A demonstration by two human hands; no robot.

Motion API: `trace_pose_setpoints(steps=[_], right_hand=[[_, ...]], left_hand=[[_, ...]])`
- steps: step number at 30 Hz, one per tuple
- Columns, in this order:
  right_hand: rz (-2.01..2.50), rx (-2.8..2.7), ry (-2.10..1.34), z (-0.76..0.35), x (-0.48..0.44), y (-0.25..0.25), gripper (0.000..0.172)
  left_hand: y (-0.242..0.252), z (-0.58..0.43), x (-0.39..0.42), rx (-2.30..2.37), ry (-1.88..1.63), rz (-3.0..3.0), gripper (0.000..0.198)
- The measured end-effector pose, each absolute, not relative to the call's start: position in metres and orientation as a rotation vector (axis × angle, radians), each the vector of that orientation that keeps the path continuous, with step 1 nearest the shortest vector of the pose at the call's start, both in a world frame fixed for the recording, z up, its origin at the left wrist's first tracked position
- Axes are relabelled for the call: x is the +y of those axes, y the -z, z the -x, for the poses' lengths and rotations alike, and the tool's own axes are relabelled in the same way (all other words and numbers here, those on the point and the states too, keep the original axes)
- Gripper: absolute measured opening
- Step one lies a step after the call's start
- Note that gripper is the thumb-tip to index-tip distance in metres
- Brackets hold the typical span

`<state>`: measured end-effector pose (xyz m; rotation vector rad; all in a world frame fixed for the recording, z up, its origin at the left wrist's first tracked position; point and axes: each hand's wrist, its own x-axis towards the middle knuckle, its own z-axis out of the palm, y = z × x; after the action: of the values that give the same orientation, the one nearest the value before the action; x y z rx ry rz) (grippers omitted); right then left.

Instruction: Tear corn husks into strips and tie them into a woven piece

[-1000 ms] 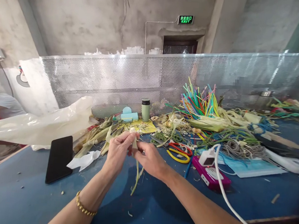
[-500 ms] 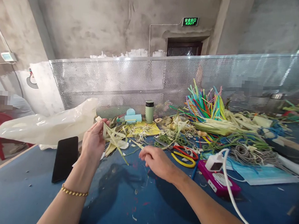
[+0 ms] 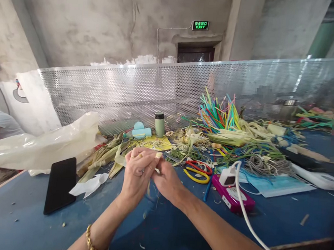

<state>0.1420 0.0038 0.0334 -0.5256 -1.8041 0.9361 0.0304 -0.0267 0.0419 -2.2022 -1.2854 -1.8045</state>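
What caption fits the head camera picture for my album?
Left hand and right hand together at a pale piece above a blue table, with a phone and green bottle nearby.

On the table (image 3: 31,230), a phone (image 3: 61,186) lies left of the left hand (image 3: 138,173), scissors (image 3: 200,181) right of the right hand (image 3: 170,181); a bottle (image 3: 159,127) stands far, before a panel (image 3: 120,94).

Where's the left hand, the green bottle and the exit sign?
Left hand (image 3: 138,172), head view: back of the hand.
Green bottle (image 3: 159,127), head view: middle of its side.
Exit sign (image 3: 200,25), head view: lit front.
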Motion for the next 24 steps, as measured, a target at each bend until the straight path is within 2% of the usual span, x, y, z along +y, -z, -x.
trace_pose_setpoints(steps=[3,6,12,18,21,24], right_hand=[[0.434,-1.707,-1.266,-0.149,0.002,-0.042,0.049],[0.42,-1.659,-1.404,-0.148,-0.001,-0.044,0.045],[0.502,-1.718,-1.177,-0.139,-0.007,-0.038,0.016],[0.505,-1.812,-1.32,-0.144,-0.007,-0.037,0.013],[0.624,-1.846,-1.143,-0.14,-0.007,-0.032,0.017],[0.715,-1.867,-0.985,-0.137,-0.009,-0.031,0.003]], left_hand=[[-0.044,-0.018,-0.023,-1.375,1.978,2.081,0.018],[-0.046,-0.015,-0.024,-1.37,2.182,2.023,0.016],[-0.048,-0.029,-0.032,-1.319,2.205,2.202,0.013],[-0.051,-0.018,-0.033,-1.572,2.19,2.166,0.022],[-0.049,-0.018,-0.033,-1.496,2.219,2.144,0.017],[-0.046,-0.023,-0.034,-1.527,2.302,2.296,0.02]])
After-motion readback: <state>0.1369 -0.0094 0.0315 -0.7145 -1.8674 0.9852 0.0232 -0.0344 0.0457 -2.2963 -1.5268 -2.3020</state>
